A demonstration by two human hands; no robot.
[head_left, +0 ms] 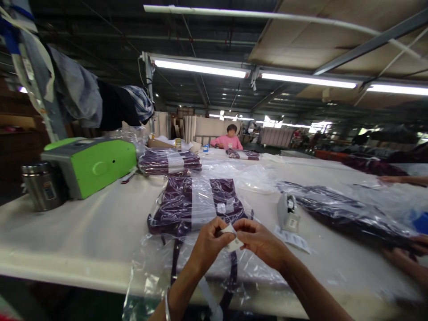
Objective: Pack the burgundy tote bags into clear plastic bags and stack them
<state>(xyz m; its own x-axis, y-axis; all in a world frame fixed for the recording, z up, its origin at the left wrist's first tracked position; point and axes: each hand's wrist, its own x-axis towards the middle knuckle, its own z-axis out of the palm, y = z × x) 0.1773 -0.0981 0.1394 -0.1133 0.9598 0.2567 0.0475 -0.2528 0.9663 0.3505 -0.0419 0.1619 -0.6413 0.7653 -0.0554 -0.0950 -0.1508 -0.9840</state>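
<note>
Between my two hands is a small white sticker label [235,244] with dark marks on it. My left hand [211,240] pinches its left edge, and my right hand [259,240] pinches its upper right side. Just beyond and beneath them lies a folded dark purple garment [177,203] in a clear plastic bag [147,267], with a pale band across its middle. Dark straps run from it toward the table's front edge. A small white label [221,207] shows on the bagged garment.
A white label dispenser [284,211] and a label strip [292,238] lie to the right. At left stand a green machine [107,165] and a steel flask [42,187]. Bagged garments [170,161] are stacked behind. Another person's hands touch a bagged garment [347,209] at right; a person in pink [229,141] is farther back.
</note>
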